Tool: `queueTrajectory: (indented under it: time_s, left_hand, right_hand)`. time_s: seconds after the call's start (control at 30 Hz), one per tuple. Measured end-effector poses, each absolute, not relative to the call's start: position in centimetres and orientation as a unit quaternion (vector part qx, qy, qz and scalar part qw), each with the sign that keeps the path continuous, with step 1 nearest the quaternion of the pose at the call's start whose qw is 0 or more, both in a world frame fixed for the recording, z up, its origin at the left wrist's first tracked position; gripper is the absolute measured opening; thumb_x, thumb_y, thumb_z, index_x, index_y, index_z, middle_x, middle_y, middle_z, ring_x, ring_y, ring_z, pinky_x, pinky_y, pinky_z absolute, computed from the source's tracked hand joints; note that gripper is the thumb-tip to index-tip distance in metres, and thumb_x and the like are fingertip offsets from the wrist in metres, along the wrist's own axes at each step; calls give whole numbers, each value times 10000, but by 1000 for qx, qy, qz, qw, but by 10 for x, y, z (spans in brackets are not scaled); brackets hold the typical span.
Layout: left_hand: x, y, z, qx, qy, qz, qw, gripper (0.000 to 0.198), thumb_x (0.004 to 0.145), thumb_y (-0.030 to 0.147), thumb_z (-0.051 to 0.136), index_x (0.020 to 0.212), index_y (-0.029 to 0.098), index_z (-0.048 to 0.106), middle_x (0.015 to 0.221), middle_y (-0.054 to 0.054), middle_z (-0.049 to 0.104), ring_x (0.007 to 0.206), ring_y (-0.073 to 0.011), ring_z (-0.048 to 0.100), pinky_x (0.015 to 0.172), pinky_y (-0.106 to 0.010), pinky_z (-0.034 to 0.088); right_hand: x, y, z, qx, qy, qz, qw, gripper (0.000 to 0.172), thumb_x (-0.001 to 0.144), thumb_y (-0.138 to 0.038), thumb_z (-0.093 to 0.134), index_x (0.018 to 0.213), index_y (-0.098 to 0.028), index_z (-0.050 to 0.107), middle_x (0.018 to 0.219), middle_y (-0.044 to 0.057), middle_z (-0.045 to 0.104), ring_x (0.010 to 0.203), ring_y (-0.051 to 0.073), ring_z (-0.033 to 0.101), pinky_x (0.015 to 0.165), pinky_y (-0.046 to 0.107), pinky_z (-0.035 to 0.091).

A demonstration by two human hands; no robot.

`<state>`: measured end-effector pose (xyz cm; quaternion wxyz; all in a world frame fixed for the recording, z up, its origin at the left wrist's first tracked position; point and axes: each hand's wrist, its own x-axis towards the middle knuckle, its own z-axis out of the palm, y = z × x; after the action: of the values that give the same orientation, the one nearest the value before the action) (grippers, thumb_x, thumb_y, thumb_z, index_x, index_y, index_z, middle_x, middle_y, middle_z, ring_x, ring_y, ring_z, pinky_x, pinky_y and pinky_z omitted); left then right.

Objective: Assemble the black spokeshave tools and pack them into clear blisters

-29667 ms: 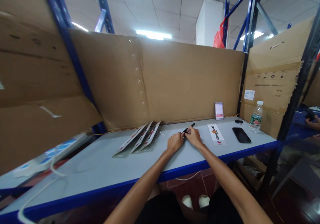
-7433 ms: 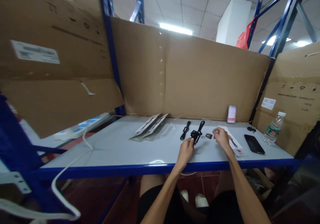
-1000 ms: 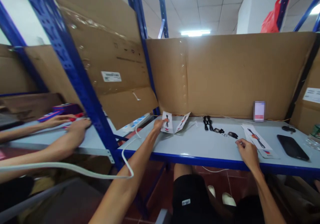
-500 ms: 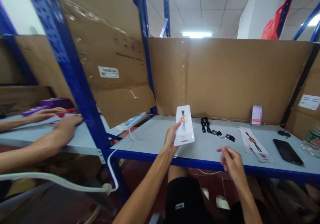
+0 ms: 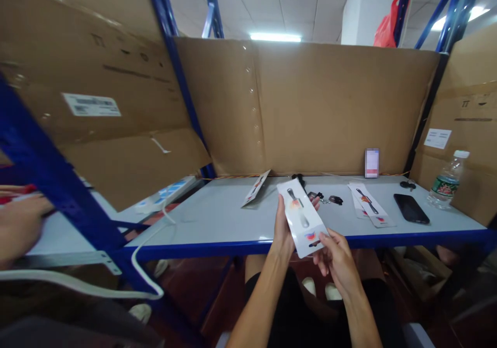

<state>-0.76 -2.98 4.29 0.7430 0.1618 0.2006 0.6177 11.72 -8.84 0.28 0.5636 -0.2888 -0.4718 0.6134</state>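
Observation:
My left hand [image 5: 285,229] is wrapped around a white printed packaging card [image 5: 305,221] from its left side and behind. The card shows a black-handled tool and has a hang slot at its lower end. At the lower right corner my right hand [image 5: 336,255] pinches it, thumb on the front face. Beyond my left hand a second printed card [image 5: 256,190] is tilted up over the tabletop; whether it rests there I cannot tell. Behind the held card lie black parts [image 5: 298,178], partly hidden, and a small black piece [image 5: 335,200].
To the right are printed cards [image 5: 367,205], a black phone [image 5: 411,208], small black items [image 5: 407,185] and a water bottle [image 5: 444,185]. A lit phone [image 5: 371,162] leans at the back. Cardboard walls [image 5: 330,110] enclose the table. A co-worker's hand [image 5: 23,223] is at far left.
My right hand has come left and up to grip the card's corner. A second card now appears at the left of the table. The view has turned left-to-right.

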Motion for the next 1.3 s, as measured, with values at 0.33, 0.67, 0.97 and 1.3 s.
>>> queueTrajectory:
  time_s: [0.33, 0.67, 0.97, 1.3]
  left_hand:
    - [-26, -41, 40, 107, 195, 734, 641, 742, 909, 768, 330, 969, 148, 733, 843, -126, 720, 840, -271, 705, 771, -396, 613]
    - [-27, -52, 32, 92, 157, 744, 643, 556, 924, 645, 424, 1015, 185, 724, 844, -106, 703, 869, -266, 707, 837, -425, 608]
    - [-41, -49, 22, 63, 144, 745, 648, 526, 917, 604, 429, 1076, 199, 724, 914, -120, 723, 884, -286, 710, 762, -425, 617]
    - [-36, -52, 22, 30, 156, 750, 643, 538, 945, 559, 363, 1054, 181, 729, 815, -117, 697, 802, -273, 701, 787, -429, 602]
  right_hand:
    - [108, -100, -6, -236, -556, 576, 551, 516, 809, -634, 723, 1002, -157, 683, 614, 10, 642, 356, 75, 458, 326, 177, 299]
    - [105, -99, -2, -201, -568, 575, 553, 543, 766, -681, 737, 891, -154, 703, 591, 22, 631, 346, 78, 451, 327, 187, 306]
    - [101, -95, -8, -192, -562, 599, 538, 543, 752, -679, 748, 886, -155, 704, 603, 32, 651, 339, 84, 463, 316, 187, 281]
    - [104, -96, -9, -167, -555, 631, 515, 388, 812, -521, 760, 910, -152, 694, 647, 30, 665, 350, 76, 484, 329, 180, 243]
